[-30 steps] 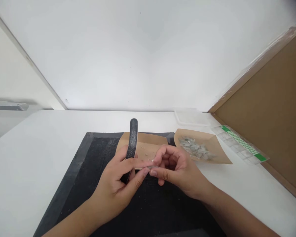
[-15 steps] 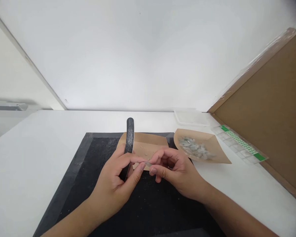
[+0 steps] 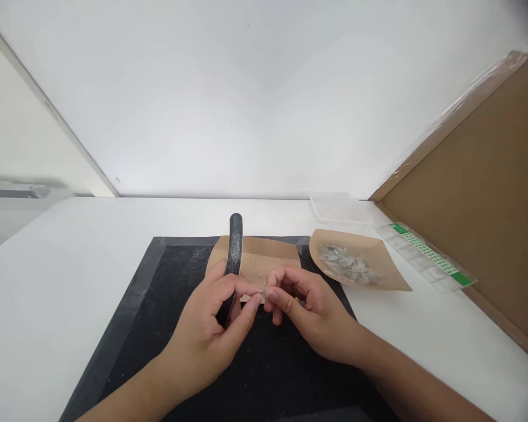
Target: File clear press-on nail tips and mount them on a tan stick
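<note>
My left hand (image 3: 213,319) is closed around a curved black nail file (image 3: 235,243), whose upper end stands up past the fingers and carries pale dust. Between that hand's thumb and forefinger sits one end of a small translucent piece (image 3: 263,292). With thumb and fingertips, my right hand (image 3: 301,305) pinches the other end, so the fingertips of both hands nearly meet. Most of the piece is hidden by the fingers. Just behind lies a brown paper tray (image 3: 273,247) with a few tiny pale bits in it.
A second brown paper tray (image 3: 389,266) at the right holds many translucent slivers (image 3: 347,262). Beyond it are a clear plastic lid (image 3: 341,209) and a clear compartment box (image 3: 435,258) with a green label. A black mat (image 3: 136,328) covers the white table (image 3: 35,293). Cardboard (image 3: 475,193) walls the right side.
Both hands and the nail file shifted slightly left, then the file came back a little right. The right fingertips have drawn closer together on the small piece.
</note>
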### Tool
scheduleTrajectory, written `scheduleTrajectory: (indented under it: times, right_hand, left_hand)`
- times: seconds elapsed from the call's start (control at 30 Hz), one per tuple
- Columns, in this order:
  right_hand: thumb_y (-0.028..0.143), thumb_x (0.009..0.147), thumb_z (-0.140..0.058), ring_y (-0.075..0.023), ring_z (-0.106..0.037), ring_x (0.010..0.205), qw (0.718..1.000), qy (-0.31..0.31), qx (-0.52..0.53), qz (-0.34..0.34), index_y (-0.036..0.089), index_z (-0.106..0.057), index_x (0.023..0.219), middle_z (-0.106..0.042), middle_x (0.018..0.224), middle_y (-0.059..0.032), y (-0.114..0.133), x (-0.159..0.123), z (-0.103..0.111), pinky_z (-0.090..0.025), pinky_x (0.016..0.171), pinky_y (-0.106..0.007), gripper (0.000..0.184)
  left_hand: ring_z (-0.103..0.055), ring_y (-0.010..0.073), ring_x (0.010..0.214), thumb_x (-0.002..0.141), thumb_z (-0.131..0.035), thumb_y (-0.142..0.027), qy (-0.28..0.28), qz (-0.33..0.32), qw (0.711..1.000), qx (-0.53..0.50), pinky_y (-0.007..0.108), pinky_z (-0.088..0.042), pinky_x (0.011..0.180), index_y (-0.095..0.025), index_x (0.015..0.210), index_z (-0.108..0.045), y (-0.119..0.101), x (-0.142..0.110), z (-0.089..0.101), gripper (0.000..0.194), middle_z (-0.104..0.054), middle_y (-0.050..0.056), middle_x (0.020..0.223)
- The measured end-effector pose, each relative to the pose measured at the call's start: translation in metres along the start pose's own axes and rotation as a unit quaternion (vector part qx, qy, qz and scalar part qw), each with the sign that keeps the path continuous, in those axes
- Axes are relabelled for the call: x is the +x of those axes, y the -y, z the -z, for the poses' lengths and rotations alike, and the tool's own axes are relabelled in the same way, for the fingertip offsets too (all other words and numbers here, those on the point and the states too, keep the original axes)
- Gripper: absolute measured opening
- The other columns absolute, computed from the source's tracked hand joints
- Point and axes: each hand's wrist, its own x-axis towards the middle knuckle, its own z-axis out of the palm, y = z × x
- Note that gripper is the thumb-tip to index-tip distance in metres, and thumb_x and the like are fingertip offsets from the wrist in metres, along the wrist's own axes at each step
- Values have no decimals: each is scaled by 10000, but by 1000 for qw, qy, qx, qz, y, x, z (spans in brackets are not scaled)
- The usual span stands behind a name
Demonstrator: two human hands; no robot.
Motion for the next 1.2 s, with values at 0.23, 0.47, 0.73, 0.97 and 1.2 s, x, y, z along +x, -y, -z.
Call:
scheduleTrajectory:
  times: [0.23, 0.47, 0.73, 0.97, 1.2]
  right_hand:
    - [423, 1082, -569, -115, -606, 662, 999, 15, -30, 27, 216, -562, 921, -605, 751, 40, 1, -3, -3, -480, 665, -241, 262]
    - [395, 1107, -492, -124, -580, 663, 994, 14, -91, 61, 225, -534, 959, -604, 740, 36, 0, -6, -3, -452, 657, -250, 229]
    - [377, 1103, -480, -128, -501, 681, 942, 21, -297, 153, 226, -533, 951, -616, 807, 26, -4, -8, 2, -331, 655, -271, 221]
    - [375, 1092, -529, -117, -457, 650, 918, 14, -341, 202, 213, -539, 896, -574, 762, 36, -7, -6, 4, -290, 620, -273, 254]
    - [254, 1080, -517, -121, -525, 680, 931, -29, -281, 231, 203, -647, 936, -589, 765, 13, -4, -5, 11, -385, 644, -261, 201]
  left_hand:
    - [-590, 178, 780, 1030, -575, -230, 6, -3, 1000, -1, 295, -474, 709, -227, 968, -703, -1, -4, -1, 143, -679, 17, 802]
    - [-564, 172, 775, 1042, -550, -229, 11, -3, 1000, -5, 291, -462, 698, -226, 982, -658, -1, -4, -1, 124, -620, 5, 797]
    - [-594, 157, 802, 1057, -538, -227, 17, 6, 1000, -26, 291, -491, 746, -242, 1037, -651, 0, -4, 1, 116, -603, -4, 878]
    - [-639, 148, 799, 1041, -587, -201, 1, -19, 1000, -6, 277, -511, 739, -269, 1098, -681, 8, -4, -1, 129, -661, -15, 878]
    - [-698, 180, 967, 1030, -613, -164, -4, -61, 998, 13, 287, -556, 830, -307, 1186, -725, 10, -3, 0, 240, -783, -6, 1013]
